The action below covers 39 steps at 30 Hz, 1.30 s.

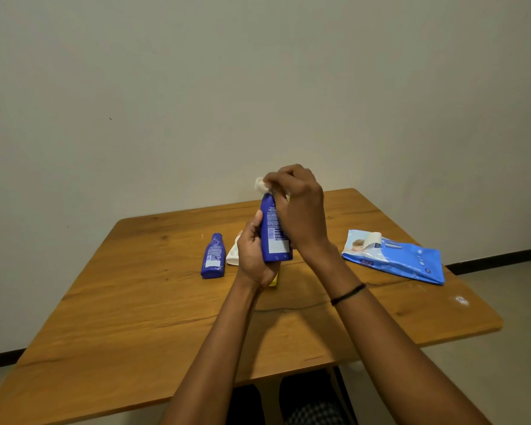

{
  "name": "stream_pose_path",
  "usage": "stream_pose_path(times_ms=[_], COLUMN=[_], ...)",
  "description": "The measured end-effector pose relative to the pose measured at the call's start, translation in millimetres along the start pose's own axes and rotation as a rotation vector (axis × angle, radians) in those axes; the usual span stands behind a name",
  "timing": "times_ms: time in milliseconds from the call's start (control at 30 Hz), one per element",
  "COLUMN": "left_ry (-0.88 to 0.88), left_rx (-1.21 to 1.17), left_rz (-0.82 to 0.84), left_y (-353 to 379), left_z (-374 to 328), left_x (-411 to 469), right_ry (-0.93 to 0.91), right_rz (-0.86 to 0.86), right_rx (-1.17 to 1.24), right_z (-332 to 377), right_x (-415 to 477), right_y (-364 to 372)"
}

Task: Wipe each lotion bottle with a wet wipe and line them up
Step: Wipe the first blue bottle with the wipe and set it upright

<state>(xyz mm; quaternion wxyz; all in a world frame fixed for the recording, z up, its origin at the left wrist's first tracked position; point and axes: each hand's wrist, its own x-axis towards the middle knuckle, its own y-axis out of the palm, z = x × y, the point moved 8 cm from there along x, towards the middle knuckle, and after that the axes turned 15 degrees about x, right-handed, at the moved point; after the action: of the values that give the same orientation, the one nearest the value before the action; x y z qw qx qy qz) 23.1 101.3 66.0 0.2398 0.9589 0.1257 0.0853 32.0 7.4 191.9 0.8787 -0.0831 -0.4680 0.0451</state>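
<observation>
— Where is the lotion bottle?
— I see it raised above the table; the left hand is wrapped round its lower body; the right hand pinches a wet wipe at its cap.
— And the rest?
— A second blue bottle rests on the table to the left; the wipes pack is on the right.

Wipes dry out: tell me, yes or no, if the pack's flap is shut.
No, the flap on the wipes pack is peeled up.
</observation>
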Motion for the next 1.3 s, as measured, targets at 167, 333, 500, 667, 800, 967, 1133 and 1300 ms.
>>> stream_pose_path(times_ms=[167, 333, 500, 667, 800, 967, 1133, 1300], left_ry=[-0.024, -0.043, -0.046, -0.014, -0.001, 0.017, 0.064, 0.014], left_rx=[0.0, 0.051, -0.038, -0.077, -0.058, -0.057, -0.123, -0.154], left_rz=[-0.007, -0.039, -0.004, 0.026, 0.06, 0.072, 0.095, 0.145], left_y=[4.6, -1.7, -3.2, -2.1, 7.7, 6.8, 3.7, 4.6], left_z=[-5.9, 4.8, 7.2, -1.7, -1.8, -3.9, -18.7, -21.1], left_x=[0.0, -3.0, -1.0, 6.1, 5.5, 4.8, 9.4, 11.7], right_ry=[-0.025, 0.05, 0.008, -0.067, -0.022, -0.042, -0.055, -0.071], right_rz=[0.028, -0.038, 0.018, 0.071, -0.023, 0.025, 0.102, 0.141], right_rx=[-0.024, 0.007, 0.056, -0.043, 0.014, 0.115, 0.059, 0.058], right_z=[9.9, 18.4, 18.9, 13.6, -4.4, -10.5, -8.7, -6.5], right_x=[-10.7, -46.7, -58.3, -51.9, 0.7, 14.1, -39.4, -87.0], right_y=[7.6, 13.4, 11.3, 12.4, -4.2, -4.2, 8.5, 11.3])
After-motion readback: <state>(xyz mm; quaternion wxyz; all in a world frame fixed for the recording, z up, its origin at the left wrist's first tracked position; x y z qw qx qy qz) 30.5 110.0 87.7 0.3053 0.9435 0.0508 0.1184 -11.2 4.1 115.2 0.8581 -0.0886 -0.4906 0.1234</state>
